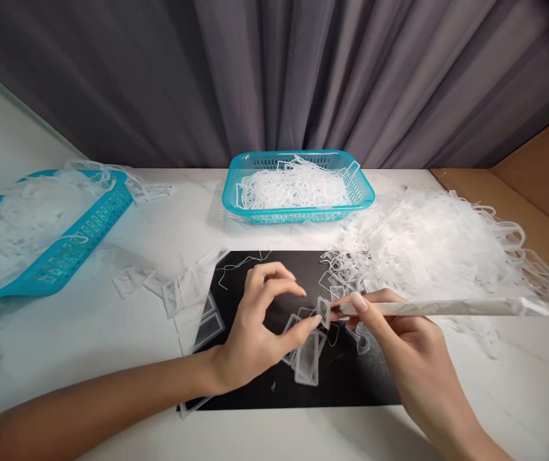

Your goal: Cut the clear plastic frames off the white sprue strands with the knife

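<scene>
My left hand [260,320] pinches a small clear plastic frame piece [324,312] between thumb and fingertips, above a black mat [351,384]. My right hand [399,339] grips a long white paper-wrapped stick tool [447,308], whose tip touches the held piece. A few more clear rectangular plastic pieces [307,358] lie on the mat just under both hands.
A teal basket [298,186] of thin white plastic trimmings stands at the back centre. A second teal basket [58,243] with clear parts sits at the left. A big heap of white plastic scrap [428,243] lies at the right. Loose clear pieces [183,291] lie left of the mat.
</scene>
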Demonstrator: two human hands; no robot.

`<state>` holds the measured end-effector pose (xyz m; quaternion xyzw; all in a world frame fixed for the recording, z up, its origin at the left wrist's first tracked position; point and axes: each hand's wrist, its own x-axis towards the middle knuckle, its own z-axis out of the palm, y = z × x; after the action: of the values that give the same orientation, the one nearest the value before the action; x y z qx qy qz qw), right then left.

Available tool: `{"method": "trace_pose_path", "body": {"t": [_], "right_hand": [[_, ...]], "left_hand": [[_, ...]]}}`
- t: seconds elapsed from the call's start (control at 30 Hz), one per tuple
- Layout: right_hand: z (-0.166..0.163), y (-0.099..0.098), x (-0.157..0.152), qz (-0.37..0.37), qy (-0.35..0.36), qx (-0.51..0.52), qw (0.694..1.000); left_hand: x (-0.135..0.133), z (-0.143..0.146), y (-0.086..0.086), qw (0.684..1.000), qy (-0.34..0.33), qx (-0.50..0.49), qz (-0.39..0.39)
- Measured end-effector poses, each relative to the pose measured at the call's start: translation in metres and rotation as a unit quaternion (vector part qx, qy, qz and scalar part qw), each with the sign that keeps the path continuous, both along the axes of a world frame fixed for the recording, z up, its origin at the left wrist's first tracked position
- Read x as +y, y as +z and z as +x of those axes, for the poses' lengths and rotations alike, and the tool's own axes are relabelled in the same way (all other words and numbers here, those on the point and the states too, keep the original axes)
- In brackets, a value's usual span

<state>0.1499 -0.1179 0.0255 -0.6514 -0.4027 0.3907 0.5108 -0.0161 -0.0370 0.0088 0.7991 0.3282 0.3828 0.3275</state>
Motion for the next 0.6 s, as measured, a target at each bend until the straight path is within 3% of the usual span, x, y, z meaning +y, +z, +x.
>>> {"method": "trace_pose_path", "body": {"t": [0.07, 0.13, 0.47, 0.6], "right_hand": [[-0.004, 0.000, -0.002, 0.002, -0.017, -0.005, 1.000], [-0.008, -0.001, -0.004, 0.008, -0.025, -0.014, 1.000], [-0.019, -0.011, -0.008, 0.092, -0.021, -0.111, 0.989], [-0.012, -0.014, -0.005, 0.085, -0.013, -0.179, 0.980]], "left_hand": [[-0.004, -0.001, 0.000, 0.998, -0.005, 0.024, 0.063], [-0.006, -0.001, 0.000, 0.996, -0.023, 0.049, 0.074], [-0.004, 0.004, -0.004, 0.998, -0.038, 0.053, -0.006], [-0.004, 0.003, -0.001, 0.999, -0.045, 0.021, -0.007]]}}
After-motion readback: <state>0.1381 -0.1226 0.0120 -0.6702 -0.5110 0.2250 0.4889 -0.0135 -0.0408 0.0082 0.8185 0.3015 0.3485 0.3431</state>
